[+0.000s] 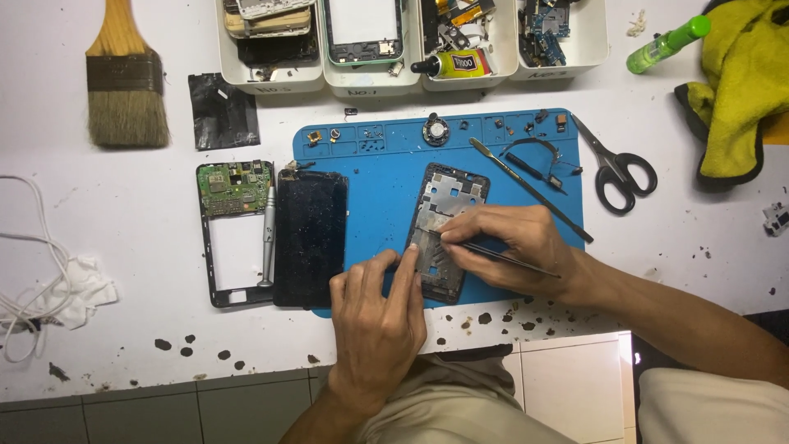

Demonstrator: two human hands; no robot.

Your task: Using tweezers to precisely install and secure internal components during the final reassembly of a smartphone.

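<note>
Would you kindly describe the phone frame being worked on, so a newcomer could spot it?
Find the blue mat on the white table. Near its lower middle lies the phone frame, under both hands. Unlike the plain black screen panel beside it, it shows bare silver metal.

We see left hand (pixel 376 316) pressing fingers (pixel 408 265) on lower left edge of phone frame (pixel 448 224), frame flat on blue mat (pixel 386 156). Right hand (pixel 509 247) grips thin tweezers (pixel 509 257), tip touching frame's middle. Black screen panel (pixel 310 238) just left of frame. Screwdriver (pixel 268 238) lies on circuit-board frame (pixel 234 193) further left. Scissors (pixel 618 168), paintbrush (pixel 123 78) on white table (pixel 123 263).
</note>
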